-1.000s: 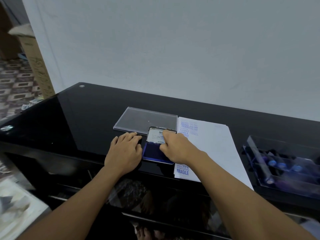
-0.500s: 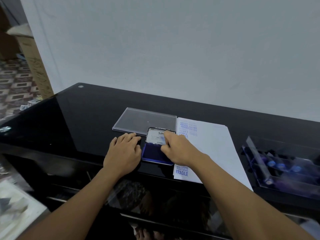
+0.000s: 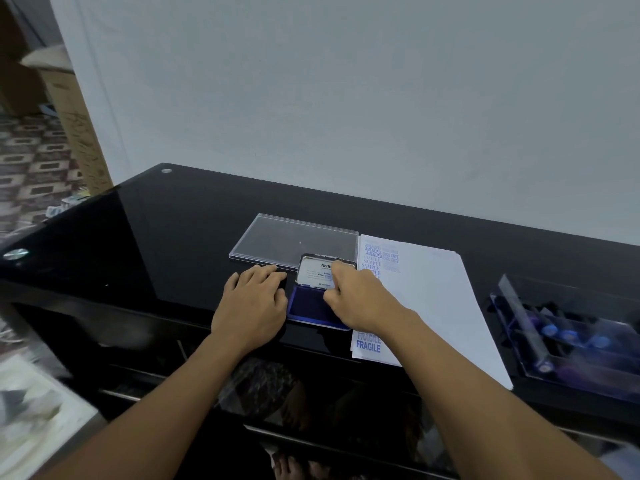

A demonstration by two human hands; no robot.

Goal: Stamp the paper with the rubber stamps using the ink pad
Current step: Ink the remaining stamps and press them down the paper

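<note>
Little had moved. Our left hand lay flat on the table, left of the open ink pad. Our right hand kept bent fingers on its lid; pinching or not, we couldn't tell. So the paper, just right, got no new mark.

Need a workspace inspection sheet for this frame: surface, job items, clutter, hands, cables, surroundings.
Surface: glossy black table.
Job's things: ink pad open, its lid raised; paper right of it, blue imprints down its left edge; stamps in clear box, far right.
Clutter: clear tray behind the pad.
Hands: left hand flat on table; right hand touching the lid, grip unclear.
Cables: nothing seen.
Surroundings: white wall; cardboard box at left.
</note>
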